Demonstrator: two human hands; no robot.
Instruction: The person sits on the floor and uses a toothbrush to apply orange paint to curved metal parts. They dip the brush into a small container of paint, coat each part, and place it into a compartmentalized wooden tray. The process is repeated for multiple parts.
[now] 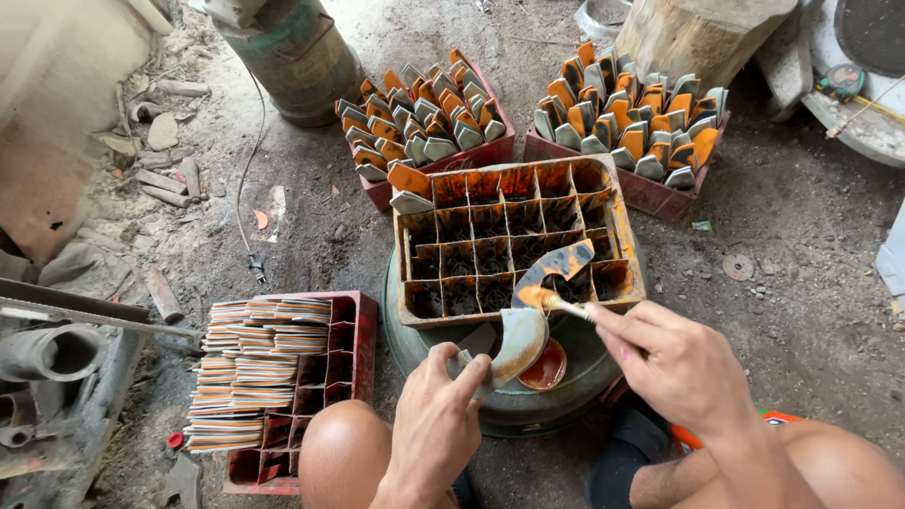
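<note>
My left hand (436,415) grips a curved grey metal blade (528,316) by its lower end; the blade carries streaks of orange paint. My right hand (674,363) holds a thin brush (556,302) whose orange tip touches the blade's middle. Below the blade lies a small round dish of orange-red paint (547,368) on a green drum top (575,377). Behind it sits a paint-stained divided crate (617,240), with two painted pieces in its far left corner.
Two red crates (650,193) (471,155) at the back hold several grey and orange blades. A red crate (358,349) at left holds stacked flat pieces. A green cylinder (292,57), a wooden block (698,33), a cable and rubble lie on the dirt floor.
</note>
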